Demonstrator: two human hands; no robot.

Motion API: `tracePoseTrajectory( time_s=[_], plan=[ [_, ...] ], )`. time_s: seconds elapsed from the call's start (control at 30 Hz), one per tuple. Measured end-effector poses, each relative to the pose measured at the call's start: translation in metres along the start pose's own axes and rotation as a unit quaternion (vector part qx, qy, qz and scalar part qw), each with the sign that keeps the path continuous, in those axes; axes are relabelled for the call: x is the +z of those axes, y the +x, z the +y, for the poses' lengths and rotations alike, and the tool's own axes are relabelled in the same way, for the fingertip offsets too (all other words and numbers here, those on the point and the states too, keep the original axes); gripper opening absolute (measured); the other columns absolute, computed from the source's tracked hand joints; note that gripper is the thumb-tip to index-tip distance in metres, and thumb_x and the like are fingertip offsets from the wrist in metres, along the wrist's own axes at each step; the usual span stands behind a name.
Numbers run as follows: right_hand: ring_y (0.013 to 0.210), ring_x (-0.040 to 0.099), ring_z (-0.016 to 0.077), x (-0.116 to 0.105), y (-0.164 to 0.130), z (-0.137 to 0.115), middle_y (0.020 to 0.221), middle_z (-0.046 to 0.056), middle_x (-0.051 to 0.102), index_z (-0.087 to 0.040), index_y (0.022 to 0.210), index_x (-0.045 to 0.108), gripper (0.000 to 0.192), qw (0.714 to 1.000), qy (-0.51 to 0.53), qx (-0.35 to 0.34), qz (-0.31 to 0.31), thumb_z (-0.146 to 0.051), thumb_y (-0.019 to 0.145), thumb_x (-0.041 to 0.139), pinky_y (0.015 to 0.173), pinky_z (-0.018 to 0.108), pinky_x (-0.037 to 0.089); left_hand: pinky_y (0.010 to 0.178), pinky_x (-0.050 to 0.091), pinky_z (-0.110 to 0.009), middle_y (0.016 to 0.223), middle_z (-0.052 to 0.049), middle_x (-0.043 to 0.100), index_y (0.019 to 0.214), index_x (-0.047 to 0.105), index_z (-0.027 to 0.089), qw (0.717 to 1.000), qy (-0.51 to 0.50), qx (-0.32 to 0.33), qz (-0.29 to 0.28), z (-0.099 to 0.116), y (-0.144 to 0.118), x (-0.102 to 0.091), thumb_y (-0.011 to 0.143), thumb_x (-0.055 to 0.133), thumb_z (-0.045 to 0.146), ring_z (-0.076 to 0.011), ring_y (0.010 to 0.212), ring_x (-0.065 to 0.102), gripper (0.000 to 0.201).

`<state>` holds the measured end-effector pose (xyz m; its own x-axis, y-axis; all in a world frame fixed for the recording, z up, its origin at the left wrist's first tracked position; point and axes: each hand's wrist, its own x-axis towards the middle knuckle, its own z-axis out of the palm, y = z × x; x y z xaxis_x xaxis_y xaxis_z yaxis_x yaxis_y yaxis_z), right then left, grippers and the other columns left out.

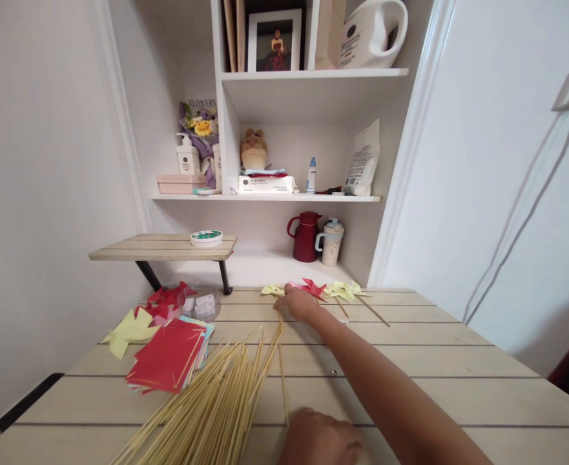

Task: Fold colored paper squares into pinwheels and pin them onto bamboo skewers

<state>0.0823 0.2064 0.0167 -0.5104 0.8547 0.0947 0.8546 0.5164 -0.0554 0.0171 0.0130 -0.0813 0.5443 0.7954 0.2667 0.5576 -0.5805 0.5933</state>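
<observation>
My right hand (298, 305) stretches to the far side of the table, its fingers closed at a pale yellow paper pinwheel (270, 290). Just beyond and to the right lie a red pinwheel (314, 289) and pale yellow pinwheels (345, 290) on thin sticks. Near the bottom edge, my left hand (323, 440) is curled with its fingers mostly hidden. One thin stick (283, 384) runs down to its knuckles; I cannot tell whether it is held. A large bundle of thin wooden sticks (216, 400) lies to the left of both hands.
Left of the sticks are a stack of coloured paper squares (168, 355), a yellow paper pinwheel shape (130, 331), red paper shapes (168, 302) and a clear plastic packet (201, 305). A small raised shelf (168, 245) stands behind. A red jug (306, 237) and a cup (331, 244) stand in the alcove.
</observation>
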Motion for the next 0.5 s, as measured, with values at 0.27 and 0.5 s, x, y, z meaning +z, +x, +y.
tracePoseTrajectory(
  time_s=[0.27,0.5],
  plan=[
    [0.091,0.066,0.0216,-0.001,-0.016,0.001,0.116,0.011,0.061,-0.029,0.121,0.071,0.037,0.999,0.029,0.0,0.03,-0.017,0.094,0.05,0.075,0.028,0.045,0.077,0.047,-0.026,0.095,-0.003,0.079,0.094,0.078,0.026,0.996,0.019,-0.074,-0.047,0.025,-0.008,-0.029,0.092,0.05,0.028,-0.0201,0.086,0.071,0.028],
    [0.092,0.065,0.0183,0.016,-0.044,-0.02,0.109,0.006,0.067,-0.028,0.109,0.076,0.032,0.994,0.051,-0.098,0.0,-0.014,0.086,0.059,0.074,0.024,0.043,0.075,0.046,-0.026,0.093,-0.003,0.079,0.095,0.078,0.024,0.997,0.007,-0.062,-0.038,0.03,-0.01,-0.038,0.093,0.051,0.027,-0.0202,0.084,0.071,0.028]
  ],
)
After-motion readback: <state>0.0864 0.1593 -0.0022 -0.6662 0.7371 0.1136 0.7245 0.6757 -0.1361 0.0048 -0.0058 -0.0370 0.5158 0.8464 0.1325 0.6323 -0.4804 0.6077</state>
